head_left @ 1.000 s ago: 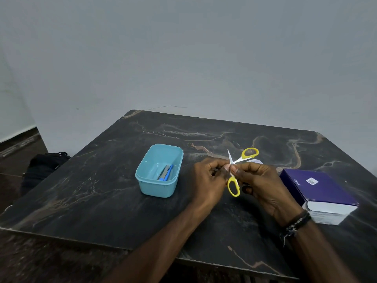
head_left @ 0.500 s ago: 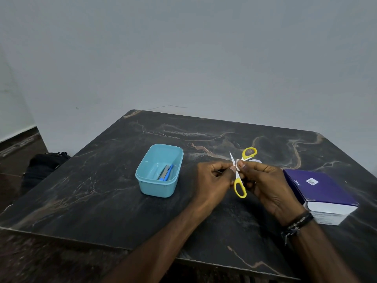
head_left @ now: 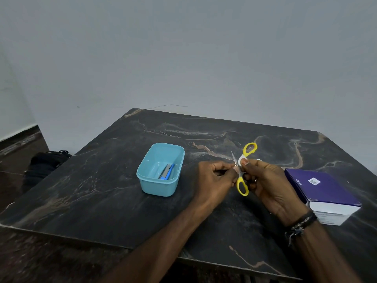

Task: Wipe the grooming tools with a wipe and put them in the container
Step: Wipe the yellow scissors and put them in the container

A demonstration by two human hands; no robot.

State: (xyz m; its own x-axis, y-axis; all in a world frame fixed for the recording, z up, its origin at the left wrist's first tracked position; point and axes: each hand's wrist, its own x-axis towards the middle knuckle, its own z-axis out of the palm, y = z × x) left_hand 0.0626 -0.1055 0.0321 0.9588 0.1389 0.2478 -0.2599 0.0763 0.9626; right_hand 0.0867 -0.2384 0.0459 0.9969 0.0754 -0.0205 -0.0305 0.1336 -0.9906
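Observation:
Small scissors with yellow handles (head_left: 242,185) are held open above the dark marble table (head_left: 102,190), one loop up at the back and one loop down toward me. My right hand (head_left: 269,182) grips them near the pivot, with a white wipe pinched against the metal. My left hand (head_left: 216,176) pinches one blade at its fingertips. To the left stands an open light-blue container (head_left: 152,186) with a grey tool and a blue tool (head_left: 168,171) lying inside.
A purple box with white sides (head_left: 324,193) lies on the table at the right, close to my right wrist. A black bag (head_left: 43,166) sits on the floor beyond the table's left edge. A pale wall rises behind.
The scissors and both hands have drifted slightly to the right and the lower yellow loop has swung down. The container and box have not moved.

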